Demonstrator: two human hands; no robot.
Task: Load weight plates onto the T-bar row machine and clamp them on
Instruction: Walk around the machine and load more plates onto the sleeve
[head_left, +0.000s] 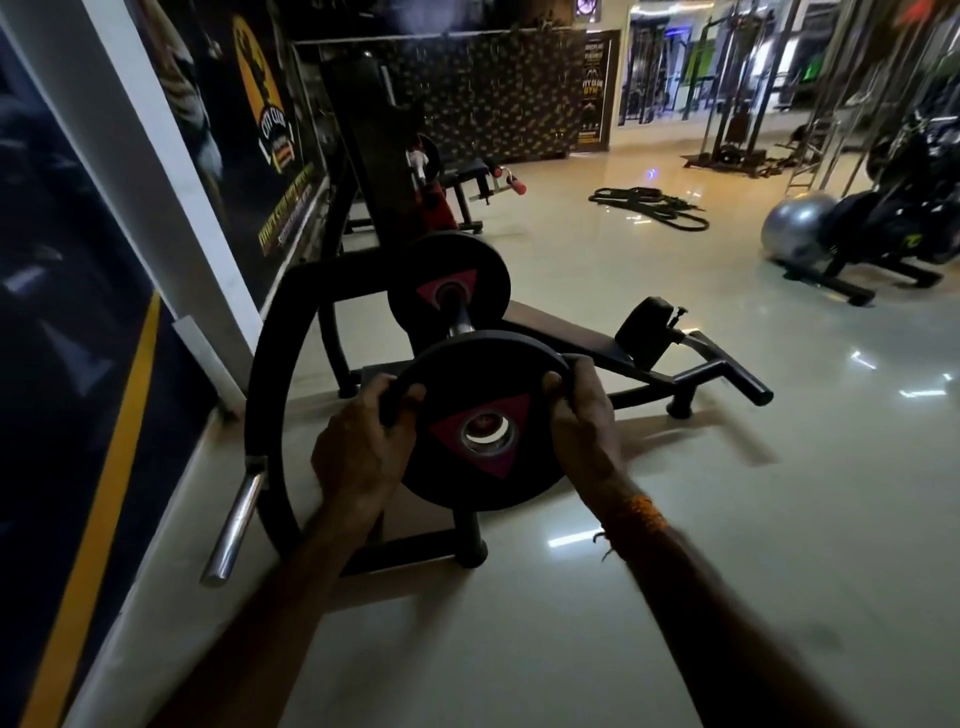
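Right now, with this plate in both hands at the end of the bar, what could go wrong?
1. The held plate has its hole only near the tip of the bar; if it misses or tilts, it may jam or slip.
2. The left hand and right hand grip the rim, so fingers could get pinched against the loaded plate.
3. A drop could hit the glossy floor.

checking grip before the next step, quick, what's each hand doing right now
Left hand: closed on the left edge of the near weight plate.
Right hand: closed on the right edge of the same plate.
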